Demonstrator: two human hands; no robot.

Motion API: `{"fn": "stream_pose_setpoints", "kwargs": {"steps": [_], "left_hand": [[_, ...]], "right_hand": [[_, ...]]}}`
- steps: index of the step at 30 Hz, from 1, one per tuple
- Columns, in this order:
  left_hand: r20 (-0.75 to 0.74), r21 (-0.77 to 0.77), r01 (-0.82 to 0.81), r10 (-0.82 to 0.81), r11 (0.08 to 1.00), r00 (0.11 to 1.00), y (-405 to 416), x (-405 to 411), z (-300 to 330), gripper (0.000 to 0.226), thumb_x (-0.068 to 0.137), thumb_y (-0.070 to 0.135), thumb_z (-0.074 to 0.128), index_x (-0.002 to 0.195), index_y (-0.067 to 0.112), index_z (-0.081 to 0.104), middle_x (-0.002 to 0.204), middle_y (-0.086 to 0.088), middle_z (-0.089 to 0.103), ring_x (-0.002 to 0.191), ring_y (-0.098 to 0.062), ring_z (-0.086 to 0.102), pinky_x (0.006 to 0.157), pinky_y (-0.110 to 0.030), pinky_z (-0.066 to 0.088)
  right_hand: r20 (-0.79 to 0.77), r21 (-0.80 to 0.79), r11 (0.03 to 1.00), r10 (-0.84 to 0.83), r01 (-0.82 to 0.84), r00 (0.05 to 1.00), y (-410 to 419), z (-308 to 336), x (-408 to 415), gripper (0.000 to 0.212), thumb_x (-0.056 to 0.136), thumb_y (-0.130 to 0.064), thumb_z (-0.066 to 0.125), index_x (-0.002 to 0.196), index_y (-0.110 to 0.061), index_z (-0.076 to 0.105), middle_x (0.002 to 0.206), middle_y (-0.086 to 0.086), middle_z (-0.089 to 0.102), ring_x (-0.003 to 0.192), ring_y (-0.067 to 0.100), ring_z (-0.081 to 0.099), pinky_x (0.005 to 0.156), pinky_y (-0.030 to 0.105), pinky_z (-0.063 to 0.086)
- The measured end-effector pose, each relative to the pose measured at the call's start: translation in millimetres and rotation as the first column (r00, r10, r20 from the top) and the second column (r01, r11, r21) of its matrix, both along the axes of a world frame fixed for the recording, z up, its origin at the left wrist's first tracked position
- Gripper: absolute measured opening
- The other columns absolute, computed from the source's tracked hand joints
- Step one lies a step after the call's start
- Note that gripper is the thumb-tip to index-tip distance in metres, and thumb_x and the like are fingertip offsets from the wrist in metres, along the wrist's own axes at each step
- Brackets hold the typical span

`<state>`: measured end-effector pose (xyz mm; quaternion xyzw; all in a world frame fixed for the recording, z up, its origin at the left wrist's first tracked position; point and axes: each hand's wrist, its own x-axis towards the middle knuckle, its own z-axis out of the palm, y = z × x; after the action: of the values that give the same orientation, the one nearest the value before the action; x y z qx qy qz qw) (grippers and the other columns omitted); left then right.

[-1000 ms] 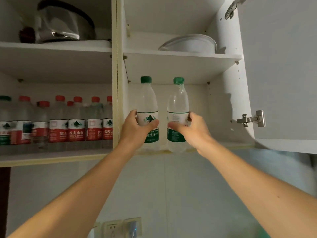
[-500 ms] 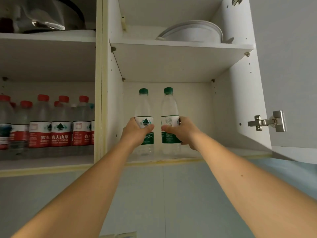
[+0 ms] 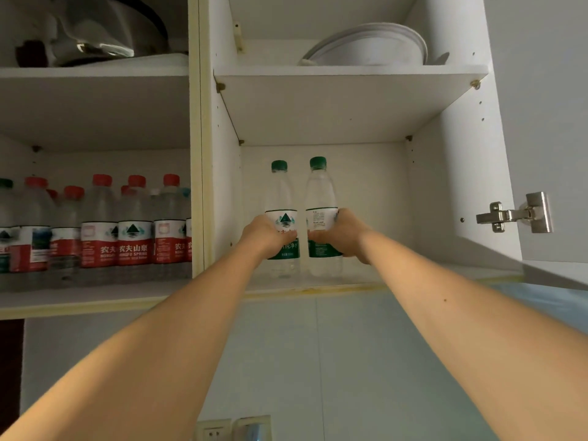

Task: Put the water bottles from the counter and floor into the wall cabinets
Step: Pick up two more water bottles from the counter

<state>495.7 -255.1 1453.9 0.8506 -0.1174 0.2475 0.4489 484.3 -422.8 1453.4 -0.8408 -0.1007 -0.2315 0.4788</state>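
Two clear water bottles with green caps and green-white labels stand upright side by side on the lower shelf of the right wall cabinet. My left hand grips the left bottle around its label. My right hand grips the right bottle the same way. Both bottle bases look level with the shelf, though I cannot tell if they rest on it. The rest of that shelf, to the right of the bottles, is bare.
The left cabinet's lower shelf holds several red-capped, red-labelled water bottles. White plates lie on the right cabinet's upper shelf, a metal pot on the left one. The open cabinet door with a hinge stands at right. Wall sockets sit below.
Both hands have carried the two green-capped bottles deeper into the right cabinet and down to shelf level. The view has moved closer to the cabinet.
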Motion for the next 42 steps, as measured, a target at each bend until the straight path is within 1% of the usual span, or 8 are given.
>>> {"fn": "stream_pose_setpoints", "kwargs": {"steps": [4,7,9,15,23,30,37,42], "left_hand": [[0.115,0.064,-0.15,0.141,0.987,0.983,6,-26,5,0.042,0.093,0.04,0.072,0.12,0.012,0.056,0.123,-0.01,0.065,0.086,-0.017,0.058,0.063,-0.029,0.045],[0.292,0.109,-0.162,0.125,0.981,0.948,12,-55,1,0.064,0.095,0.042,0.067,0.145,0.009,0.044,0.139,-0.01,0.056,0.112,-0.022,0.057,0.081,-0.027,0.046],[0.392,0.096,-0.13,0.082,0.987,0.916,19,-76,-6,0.058,0.097,0.04,0.064,0.144,0.011,0.047,0.136,-0.009,0.057,0.118,-0.023,0.057,0.093,-0.033,0.049],[0.556,0.062,-0.015,-0.022,0.998,0.831,51,-125,-61,0.025,0.1,0.034,0.06,0.117,0.016,0.061,0.104,0.001,0.062,0.088,-0.011,0.059,0.075,-0.021,0.048],[0.32,-0.012,0.133,-0.122,0.991,0.94,98,-154,-216,0.017,0.098,0.027,0.064,0.108,0.014,0.067,0.096,0.006,0.066,0.084,-0.003,0.06,0.069,-0.007,0.043],[-0.071,0.001,0.066,-0.066,0.998,0.995,141,-158,-372,0.018,0.096,0.03,0.066,0.111,0.019,0.065,0.103,0.003,0.065,0.084,-0.001,0.06,0.068,-0.007,0.042],[-0.478,0.125,0.099,-0.028,0.987,0.878,169,-177,-503,0.037,0.096,0.042,0.064,0.124,0.019,0.06,0.111,0.005,0.061,0.091,-0.002,0.058,0.07,-0.017,0.044],[-0.639,0.096,0.089,-0.007,0.991,0.769,157,-181,-555,0.039,0.096,0.043,0.065,0.127,0.02,0.058,0.115,0.007,0.063,0.096,-0.006,0.061,0.077,-0.021,0.049]], "right_hand": [[0.138,-0.062,0.981,-0.176,0.186,0.975,9,-8,-26,0.068,0.09,-0.035,0.074,0.141,-0.01,0.037,0.136,0.011,0.051,0.12,0.032,0.056,0.09,0.039,0.05],[0.444,-0.169,0.891,-0.313,0.422,0.84,17,-24,-56,0.061,0.096,-0.031,0.064,0.147,-0.012,0.037,0.144,0.012,0.043,0.128,0.033,0.047,0.099,0.043,0.047],[0.595,-0.223,0.861,-0.251,0.456,0.764,22,-36,-78,0.05,0.097,-0.023,0.061,0.143,-0.011,0.046,0.139,0.01,0.048,0.129,0.031,0.044,0.098,0.04,0.046],[0.673,-0.278,0.903,-0.06,0.328,0.737,40,-98,-131,0.027,0.091,-0.012,0.066,0.117,-0.008,0.064,0.118,0.003,0.057,0.113,0.026,0.053,0.091,0.038,0.047],[0.308,-0.182,0.977,-0.052,0.112,0.95,74,-235,-158,0.02,0.091,-0.014,0.068,0.111,-0.015,0.068,0.11,-0.005,0.055,0.094,0.012,0.06,0.075,0.011,0.046],[-0.052,-0.224,0.974,-0.031,0.019,0.998,106,-365,-180,0.016,0.093,-0.023,0.065,0.109,-0.027,0.066,0.113,-0.007,0.057,0.099,0.008,0.06,0.086,0.023,0.046],[-0.361,-0.333,0.941,-0.074,-0.055,0.93,116,-475,-183,0.027,0.093,-0.023,0.066,0.119,-0.02,0.067,0.12,0.001,0.062,0.096,0.011,0.061,0.088,0.027,0.048],[-0.515,-0.376,0.916,-0.084,-0.137,0.853,107,-527,-170,0.03,0.095,-0.023,0.063,0.124,-0.017,0.063,0.128,0.004,0.058,0.095,0.012,0.063,0.093,0.027,0.052]]}}
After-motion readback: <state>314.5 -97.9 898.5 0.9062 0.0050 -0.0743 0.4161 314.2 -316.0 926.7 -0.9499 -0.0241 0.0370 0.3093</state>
